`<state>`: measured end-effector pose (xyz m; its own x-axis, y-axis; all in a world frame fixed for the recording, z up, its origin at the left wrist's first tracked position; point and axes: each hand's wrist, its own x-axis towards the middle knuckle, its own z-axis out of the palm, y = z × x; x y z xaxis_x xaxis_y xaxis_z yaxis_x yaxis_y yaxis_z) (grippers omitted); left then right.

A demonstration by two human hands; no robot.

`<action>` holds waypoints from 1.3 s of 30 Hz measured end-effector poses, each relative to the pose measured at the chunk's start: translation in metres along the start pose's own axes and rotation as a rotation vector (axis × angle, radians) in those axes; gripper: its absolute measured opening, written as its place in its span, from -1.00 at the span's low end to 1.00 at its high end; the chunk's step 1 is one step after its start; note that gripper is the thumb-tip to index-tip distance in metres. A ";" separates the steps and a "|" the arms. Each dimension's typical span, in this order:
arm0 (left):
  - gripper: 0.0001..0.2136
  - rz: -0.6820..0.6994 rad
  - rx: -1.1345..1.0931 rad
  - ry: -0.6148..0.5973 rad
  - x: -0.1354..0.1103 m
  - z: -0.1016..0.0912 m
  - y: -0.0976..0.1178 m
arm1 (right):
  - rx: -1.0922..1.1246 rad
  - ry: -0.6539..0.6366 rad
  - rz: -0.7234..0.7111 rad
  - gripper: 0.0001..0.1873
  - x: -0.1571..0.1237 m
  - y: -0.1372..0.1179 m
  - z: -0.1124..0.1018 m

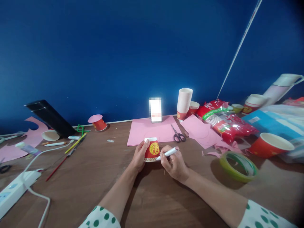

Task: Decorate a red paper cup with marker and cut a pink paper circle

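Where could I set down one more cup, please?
Bare table lies between the red stick and the left forearm; another patch, between it and the right forearm, nearer than the held cup. Crowded: right side, with tape roll and red package; far left, with power strip and black bottle.

We're looking at a craft workspace, home or classroom unclear: pink paper sheets (pixel 139 129), scissors (pixel 176 133), a tape roll (pixel 227 168) and stacked paper cups (pixel 184 102) are crowding a brown tabletop (pixel 95 177); a power strip (pixel 17 189) is lying at left, a blue wall (pixel 118 57) backing everything.
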<state>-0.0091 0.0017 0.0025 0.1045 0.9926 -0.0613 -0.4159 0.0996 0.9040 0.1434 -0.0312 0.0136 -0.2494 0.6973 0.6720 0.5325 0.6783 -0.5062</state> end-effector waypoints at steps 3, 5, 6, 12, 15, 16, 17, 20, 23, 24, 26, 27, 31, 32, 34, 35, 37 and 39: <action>-0.61 -0.015 0.008 0.009 0.000 0.000 0.000 | -0.002 0.016 -0.010 -0.83 0.000 0.000 0.000; -0.60 -0.007 0.003 -0.003 0.000 0.000 -0.001 | 0.003 0.027 -0.016 -0.83 0.000 0.001 0.000; -0.60 -0.002 0.000 -0.010 0.000 0.000 -0.001 | 0.009 0.033 -0.014 -0.83 0.000 0.001 0.000; -0.63 0.002 -0.009 -0.034 0.000 -0.001 -0.001 | 0.038 0.058 0.015 -0.85 0.002 0.001 -0.002; -0.62 -0.001 -0.014 -0.027 -0.001 0.000 0.000 | 0.037 0.060 0.018 -0.85 0.002 0.000 -0.003; -0.62 -0.001 -0.015 -0.022 -0.001 0.000 0.000 | 0.037 0.061 0.016 -0.85 0.002 0.000 -0.003; -0.61 -0.002 -0.015 -0.019 -0.001 0.000 -0.001 | 0.037 0.062 0.015 -0.85 0.002 0.001 -0.003; -0.60 -0.009 -0.020 -0.017 -0.001 0.000 -0.001 | 0.034 0.061 0.013 -0.86 0.002 0.002 -0.003; -0.59 -0.008 -0.024 -0.003 -0.001 0.000 -0.001 | 0.033 0.049 0.018 -0.85 0.002 0.002 -0.003; -0.59 -0.006 -0.023 -0.001 -0.001 0.000 -0.001 | 0.031 0.040 0.017 -0.85 0.002 0.002 -0.003; -0.60 0.002 -0.020 -0.008 0.000 -0.001 -0.001 | 0.027 0.018 0.014 -0.83 0.002 0.002 -0.002; -0.61 0.006 -0.018 -0.014 0.000 -0.001 -0.001 | 0.025 0.011 0.011 -0.83 0.003 0.002 -0.002; -0.61 0.000 -0.022 -0.005 0.000 -0.002 -0.001 | 0.026 0.016 0.015 -0.82 0.003 0.001 -0.002; -0.60 -0.003 -0.026 0.000 0.000 -0.002 -0.001 | 0.026 0.023 0.015 -0.82 0.003 0.001 -0.002; -0.58 -0.012 -0.032 0.002 0.000 -0.002 -0.001 | 0.022 0.039 0.013 -0.83 0.002 0.002 -0.001; -0.58 -0.011 -0.034 0.000 -0.001 -0.002 -0.001 | 0.019 0.049 0.013 -0.83 0.002 0.003 -0.001; -0.59 -0.009 -0.041 -0.007 -0.001 -0.002 -0.001 | 0.021 0.061 0.022 -0.84 0.001 0.004 -0.001; -0.60 -0.010 -0.050 -0.016 -0.001 -0.002 -0.001 | 0.030 0.069 0.030 -0.84 0.001 0.005 -0.002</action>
<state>-0.0107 0.0005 0.0005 0.1231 0.9904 -0.0632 -0.4593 0.1133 0.8810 0.1469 -0.0277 0.0130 -0.1771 0.7004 0.6914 0.5143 0.6648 -0.5418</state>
